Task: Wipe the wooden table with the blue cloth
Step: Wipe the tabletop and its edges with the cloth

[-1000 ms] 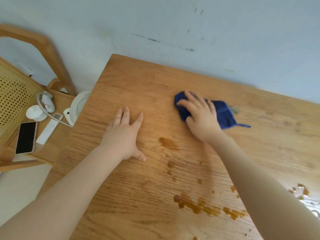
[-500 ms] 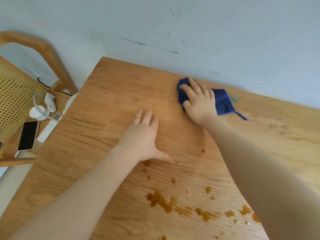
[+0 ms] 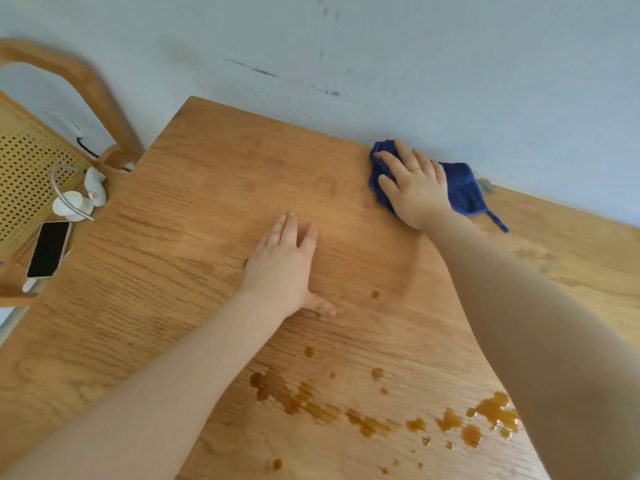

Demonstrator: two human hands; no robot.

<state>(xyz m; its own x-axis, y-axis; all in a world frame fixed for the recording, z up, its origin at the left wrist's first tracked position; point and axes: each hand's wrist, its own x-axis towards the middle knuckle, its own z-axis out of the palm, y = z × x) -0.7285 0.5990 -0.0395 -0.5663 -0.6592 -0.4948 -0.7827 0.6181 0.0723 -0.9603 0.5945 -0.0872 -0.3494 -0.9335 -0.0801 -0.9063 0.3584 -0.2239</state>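
Note:
The wooden table fills most of the view and runs along a pale wall. A crumpled blue cloth lies at the table's far edge, against the wall. My right hand presses flat on the cloth with straight fingers, covering its left half. My left hand rests flat on the bare wood in the middle, fingers straight, thumb out to the side. Brown liquid spills spread across the near part of the table, with small drops around them.
Left of the table stands a wooden chair with a woven cane panel. On the surface beside it lie a phone and small white objects. The pale wall bounds the table's far side.
My right hand has pushed the blue cloth away from me, from the table's middle to its far edge by the wall. The brown stain near my left hand is gone.

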